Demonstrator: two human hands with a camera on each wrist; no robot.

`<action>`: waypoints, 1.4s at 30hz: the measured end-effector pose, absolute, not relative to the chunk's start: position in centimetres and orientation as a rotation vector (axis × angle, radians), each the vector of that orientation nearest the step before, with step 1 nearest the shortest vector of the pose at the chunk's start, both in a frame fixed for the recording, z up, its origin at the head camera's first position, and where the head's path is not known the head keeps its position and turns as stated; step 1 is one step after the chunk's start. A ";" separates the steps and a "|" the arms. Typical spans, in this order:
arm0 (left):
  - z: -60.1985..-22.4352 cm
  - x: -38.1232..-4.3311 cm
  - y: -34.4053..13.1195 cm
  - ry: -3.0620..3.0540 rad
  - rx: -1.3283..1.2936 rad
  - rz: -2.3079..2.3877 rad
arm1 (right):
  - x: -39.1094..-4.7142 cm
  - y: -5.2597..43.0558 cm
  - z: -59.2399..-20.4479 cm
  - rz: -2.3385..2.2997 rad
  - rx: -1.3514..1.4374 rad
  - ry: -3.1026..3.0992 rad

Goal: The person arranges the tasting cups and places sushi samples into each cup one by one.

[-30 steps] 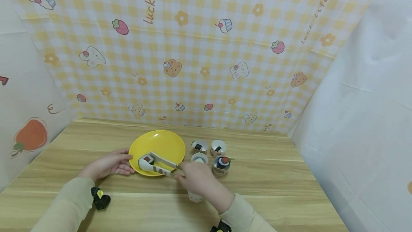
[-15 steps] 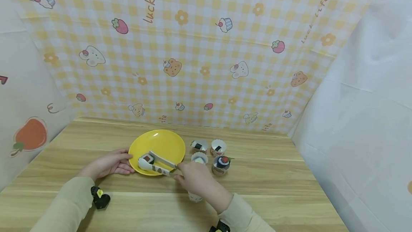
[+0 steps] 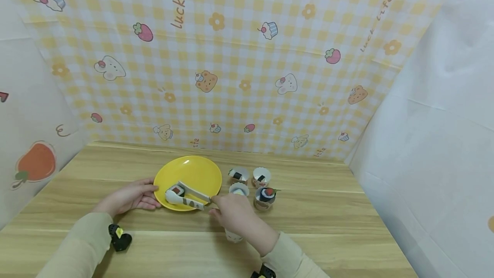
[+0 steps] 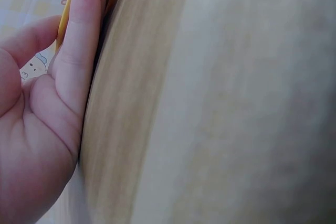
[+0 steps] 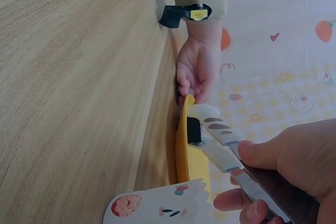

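Note:
A round yellow plate (image 3: pixel 200 170) lies on the wooden table. My left hand (image 3: pixel 133 198) holds its left rim, thumb on top and fingers underneath; the left wrist view shows the thumb (image 4: pixel 37 39) against the yellow edge. My right hand (image 3: pixel 237 216) grips pale tongs (image 3: pixel 197 192) with dark handles. Between the tong tips sits a small sushi roll (image 3: pixel 177 190) with a reddish centre, low on the plate's left half. Seen from the right wrist, the roll's black side (image 5: pixel 193 129) is at the plate's surface. Whether the tongs squeeze it I cannot tell.
Right of the plate stand several paper cups with sushi pieces, among them a back-right cup (image 3: pixel 262 175) and a front-right cup (image 3: pixel 264 203) holding a red-topped roll. Another patterned cup (image 3: pixel 233 237) is partly hidden under my right hand. A checked cloth (image 3: pixel 247 106) hangs behind.

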State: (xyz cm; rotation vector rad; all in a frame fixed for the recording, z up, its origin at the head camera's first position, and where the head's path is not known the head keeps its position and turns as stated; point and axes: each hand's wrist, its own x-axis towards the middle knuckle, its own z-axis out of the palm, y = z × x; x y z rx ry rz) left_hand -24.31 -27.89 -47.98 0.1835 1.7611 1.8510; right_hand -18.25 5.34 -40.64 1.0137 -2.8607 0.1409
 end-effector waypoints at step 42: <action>-48.0 -24.3 -27.9 1.757 0.184 1.854 | -18.5 6.0 -40.4 0.117 1.061 -2.796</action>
